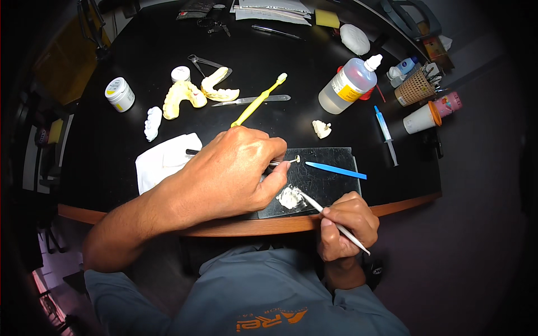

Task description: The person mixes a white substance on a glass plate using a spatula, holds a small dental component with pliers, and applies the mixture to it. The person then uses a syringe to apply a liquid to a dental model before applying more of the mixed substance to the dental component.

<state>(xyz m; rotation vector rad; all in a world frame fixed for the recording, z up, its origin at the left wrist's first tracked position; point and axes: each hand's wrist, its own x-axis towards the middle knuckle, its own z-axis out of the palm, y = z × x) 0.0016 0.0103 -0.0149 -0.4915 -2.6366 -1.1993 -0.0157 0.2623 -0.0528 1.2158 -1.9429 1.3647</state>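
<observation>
My left hand (224, 173) is closed round a thin metal instrument (274, 163), mostly hidden by the fingers. A small cream, tooth-like piece (297, 159) sits at its tip, above the dark glass slab (330, 154). In my right hand (350, 224) is a slim white plastic spatula (343, 230), held like a pen. Its far tip touches the edge of a white paste mound (291, 197) on the slab. Across the slab's right side lies a blue plastic spatula (336, 169), apart from both hands. A white cloth (159, 162) lies partly under my left hand.
Yellowish dental casts (182, 99), a scalpel (258, 99), a caliper (212, 63) and a yellow toothbrush (259, 101) lie beyond my left hand. At right stand a clear bottle (347, 87), a small cast (321, 129), a syringe (385, 134) and a cup (420, 120).
</observation>
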